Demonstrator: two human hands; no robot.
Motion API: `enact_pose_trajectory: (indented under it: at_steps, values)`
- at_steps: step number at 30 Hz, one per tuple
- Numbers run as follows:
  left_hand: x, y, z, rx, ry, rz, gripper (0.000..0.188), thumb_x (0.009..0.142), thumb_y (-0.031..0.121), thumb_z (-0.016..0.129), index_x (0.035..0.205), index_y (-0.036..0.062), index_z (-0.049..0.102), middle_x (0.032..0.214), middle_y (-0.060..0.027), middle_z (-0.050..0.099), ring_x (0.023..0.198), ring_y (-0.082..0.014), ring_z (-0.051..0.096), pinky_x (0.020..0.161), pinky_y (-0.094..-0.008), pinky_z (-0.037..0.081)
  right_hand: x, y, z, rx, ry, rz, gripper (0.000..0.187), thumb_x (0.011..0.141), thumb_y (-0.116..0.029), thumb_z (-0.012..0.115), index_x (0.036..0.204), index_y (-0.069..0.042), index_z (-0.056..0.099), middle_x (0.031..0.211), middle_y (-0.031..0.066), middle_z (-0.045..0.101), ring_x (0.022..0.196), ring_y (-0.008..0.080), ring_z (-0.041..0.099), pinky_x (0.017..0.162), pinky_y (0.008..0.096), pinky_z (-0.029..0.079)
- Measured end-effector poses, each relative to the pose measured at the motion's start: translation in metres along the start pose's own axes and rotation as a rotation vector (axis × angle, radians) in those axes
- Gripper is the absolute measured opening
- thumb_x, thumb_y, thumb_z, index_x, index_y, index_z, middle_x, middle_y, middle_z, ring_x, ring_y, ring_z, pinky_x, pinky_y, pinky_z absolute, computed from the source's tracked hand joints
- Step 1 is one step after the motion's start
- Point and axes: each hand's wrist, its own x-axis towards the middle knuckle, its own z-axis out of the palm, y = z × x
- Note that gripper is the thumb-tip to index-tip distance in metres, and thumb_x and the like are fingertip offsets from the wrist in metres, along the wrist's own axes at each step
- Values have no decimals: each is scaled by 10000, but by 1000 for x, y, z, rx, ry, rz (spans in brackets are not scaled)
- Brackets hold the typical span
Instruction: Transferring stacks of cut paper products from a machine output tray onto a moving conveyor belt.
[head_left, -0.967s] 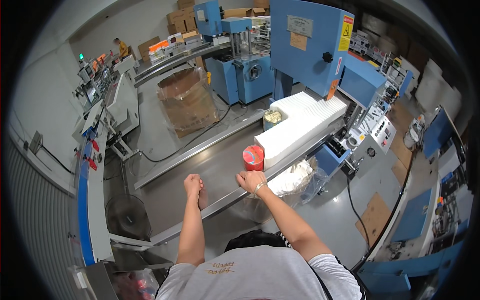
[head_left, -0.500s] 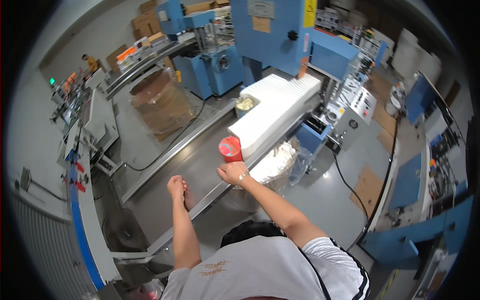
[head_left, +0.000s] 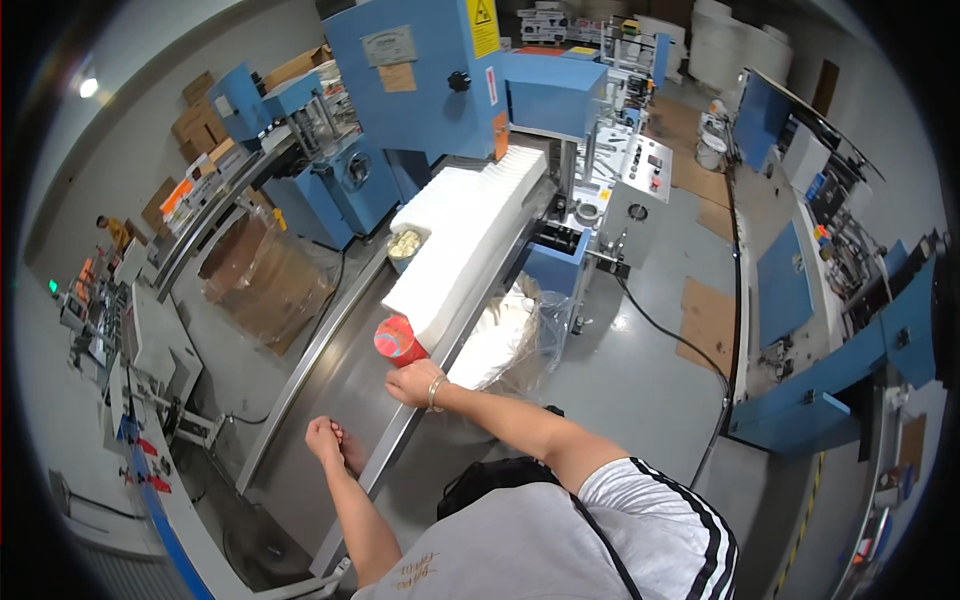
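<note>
My right hand (head_left: 412, 382) rests on the long steel conveyor table (head_left: 300, 420), fingers curled, just below a red cup (head_left: 398, 341) that stands at the near end of a long white stack of folded paper (head_left: 470, 235). It touches or nearly touches the cup's base; I cannot tell which. A bracelet is on that wrist. My left hand (head_left: 324, 439) is closed into a fist and leans on the table surface, holding nothing.
A blue machine (head_left: 430, 70) stands at the far end of the paper stack. A clear bag of white scraps (head_left: 505, 335) hangs beside the table. A wrapped brown drum (head_left: 262, 275) stands to the left. A control panel (head_left: 640, 185) and cardboard sheets (head_left: 708, 320) are on the right.
My view has swung left and tilted, so the table, stack and cup now sit further right. Both hands keep the same places on the table beside the red cup.
</note>
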Motion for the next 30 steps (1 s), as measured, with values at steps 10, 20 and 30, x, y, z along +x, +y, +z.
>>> enact_pose_trajectory:
  at_steps: [10, 20, 30]
  values:
    - [-1, 6, 1, 11, 11, -2, 117, 888, 66, 500, 781, 36, 538, 567, -32, 522, 412, -84, 444, 348, -220, 341, 1, 1, 1, -7, 11, -16, 301, 844, -329, 495, 674, -98, 586, 620, 115, 612, 608, 312, 616, 583, 436, 482]
    - [-1, 4, 1, -8, 6, -2, 115, 889, 61, 501, 780, 37, 531, 563, -36, 520, 412, -86, 446, 347, -219, 349, 0, 3, 4, -18, 15, -37, 312, 854, -339, 487, 685, -97, 587, 624, 114, 611, 613, 313, 616, 585, 434, 481]
    - [0, 2, -2, -47, -5, -11, 106, 884, 51, 503, 783, 33, 526, 562, -38, 515, 415, -99, 449, 349, -232, 343, 1, 2, 5, -40, -1, -20, 302, 844, -334, 500, 683, -99, 597, 644, 108, 624, 627, 306, 622, 587, 432, 486]
